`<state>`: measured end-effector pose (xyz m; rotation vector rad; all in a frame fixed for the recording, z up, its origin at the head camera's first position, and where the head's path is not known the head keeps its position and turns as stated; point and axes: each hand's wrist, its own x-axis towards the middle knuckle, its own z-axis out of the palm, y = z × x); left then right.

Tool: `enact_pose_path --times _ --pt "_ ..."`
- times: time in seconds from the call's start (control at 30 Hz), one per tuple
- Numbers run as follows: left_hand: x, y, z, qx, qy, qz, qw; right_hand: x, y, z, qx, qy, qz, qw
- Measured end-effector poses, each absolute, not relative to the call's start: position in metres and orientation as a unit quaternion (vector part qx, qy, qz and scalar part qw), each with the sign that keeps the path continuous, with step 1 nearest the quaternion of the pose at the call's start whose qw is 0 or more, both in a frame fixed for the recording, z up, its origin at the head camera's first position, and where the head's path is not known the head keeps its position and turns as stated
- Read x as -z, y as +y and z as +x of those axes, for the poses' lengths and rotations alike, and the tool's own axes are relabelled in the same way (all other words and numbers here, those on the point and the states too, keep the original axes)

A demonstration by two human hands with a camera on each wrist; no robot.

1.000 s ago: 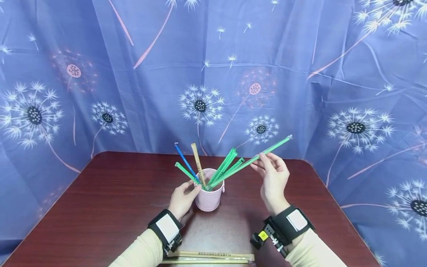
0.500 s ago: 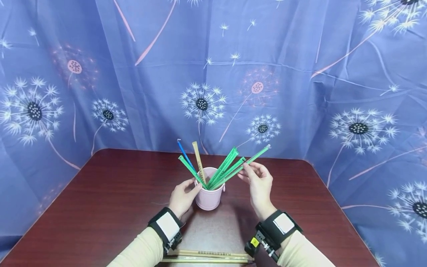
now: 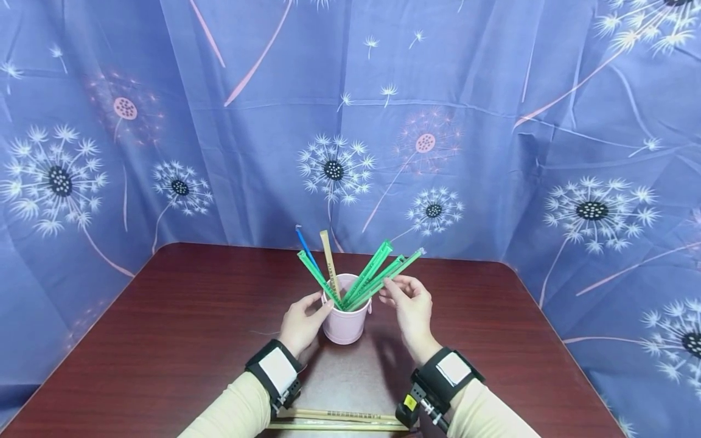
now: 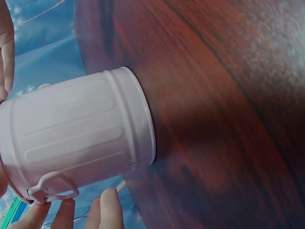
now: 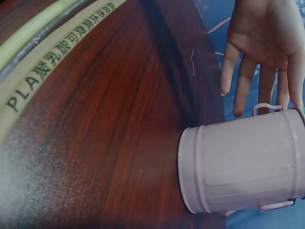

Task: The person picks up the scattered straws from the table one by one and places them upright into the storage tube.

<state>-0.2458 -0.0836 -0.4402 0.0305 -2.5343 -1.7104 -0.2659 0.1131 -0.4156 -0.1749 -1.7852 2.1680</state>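
Note:
A small pink bucket (image 3: 343, 328) stands upright on the table, several wrapped straws fanning out of it. My left hand (image 3: 298, 322) pinches its left rim, thumb in front; the left wrist view shows fingers beside the bucket's side handle (image 4: 55, 183). With thumb and fingers, my right hand (image 3: 411, 313) pinches a green-wrapped straw (image 3: 413, 258) leaning out to the right, its lower end inside the bucket. Other green straws (image 3: 372, 264) lean beside it. Toward the left lean a tan straw (image 3: 328, 258), a blue straw (image 3: 308, 247) and one more green straw (image 3: 316, 272).
Tan and yellowish straws (image 3: 350, 416) lie along the near table edge between my forearms; one carries printed letters (image 5: 45, 71). The dark red wooden table (image 3: 181, 328) ends at a blue dandelion-patterned curtain (image 3: 263, 152) behind and on both sides.
My right hand has moved left and slightly down toward the bucket, and the green straw in it has slid lower into the bucket. The left hand keeps its hold on the rim.

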Motion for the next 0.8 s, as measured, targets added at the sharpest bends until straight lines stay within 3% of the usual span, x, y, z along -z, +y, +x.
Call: enact_pose_path --times 0.5,0.67,0.8 --pt "0.439 -0.082 -0.243 0.550 -0.834 0.018 0.036 0.415 0.117 -0.257 -0.736 -0.665 -0.056 0.112" --pt "0.437 -0.083 -0.243 0.540 -0.841 0.021 0.034 0.425 0.118 -0.244 -0.673 -0.735 -0.066 0.048" --pt "0.436 -0.083 -0.243 0.538 -0.842 0.022 0.034 0.435 0.120 -0.226 -0.566 -0.823 -0.019 -0.052"
